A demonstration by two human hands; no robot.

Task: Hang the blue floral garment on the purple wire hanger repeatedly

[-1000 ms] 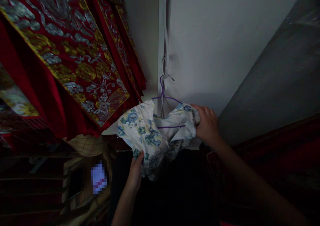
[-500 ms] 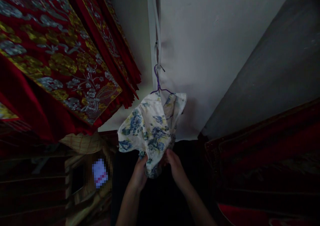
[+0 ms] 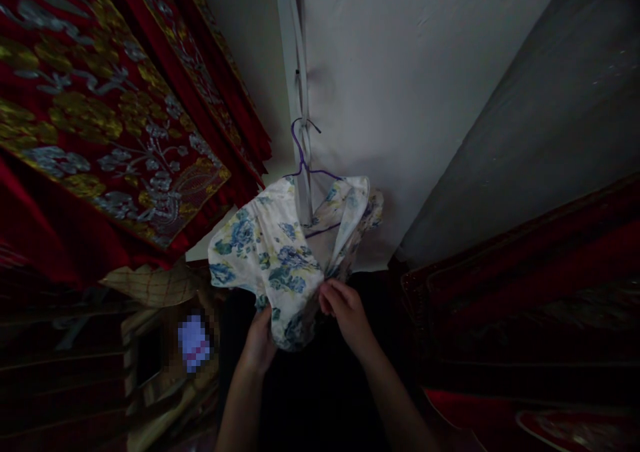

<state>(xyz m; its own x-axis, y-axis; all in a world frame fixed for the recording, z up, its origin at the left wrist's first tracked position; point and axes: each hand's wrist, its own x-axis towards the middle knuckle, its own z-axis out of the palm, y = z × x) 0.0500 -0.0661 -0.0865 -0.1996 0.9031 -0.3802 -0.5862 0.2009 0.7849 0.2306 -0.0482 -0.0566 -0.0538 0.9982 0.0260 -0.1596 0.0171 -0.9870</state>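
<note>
Leftmost, a red embroidered cloth [image 3: 115, 139] hung at a slant, worked in gold and silver, with a checked cloth [image 3: 150, 285] below it. Near that, a small bright object [image 3: 193, 342], blurred into blocks, lay beside a wooden frame. Next came the left hand [image 3: 260, 342], holding the lower left side of a floral garment [image 3: 287, 259], its thumb in front and its other fingers hidden behind the fabric. The garment was in the middle, draped on a purple hanger [image 3: 301, 155] whose hook stood against a pale cord [image 3: 299, 45]; whether it hung from that cord was hard to tell. Judging by how things lay, getting the garment onto the hanger was done: the hanger's arms went under both shoulders and its lower bar showed through the neck. What seemed left was the front, since the neckline gaped and the right-hand edge was turned back, while the lower part was bunched. Just right of centre, the right hand [image 3: 347, 312] had its fingers drawn narrow, apparently pinching the fabric at the bottom of the neckline. Beyond stood a white wall [image 3: 400, 72], then dark red cloth [image 3: 575, 245].
</note>
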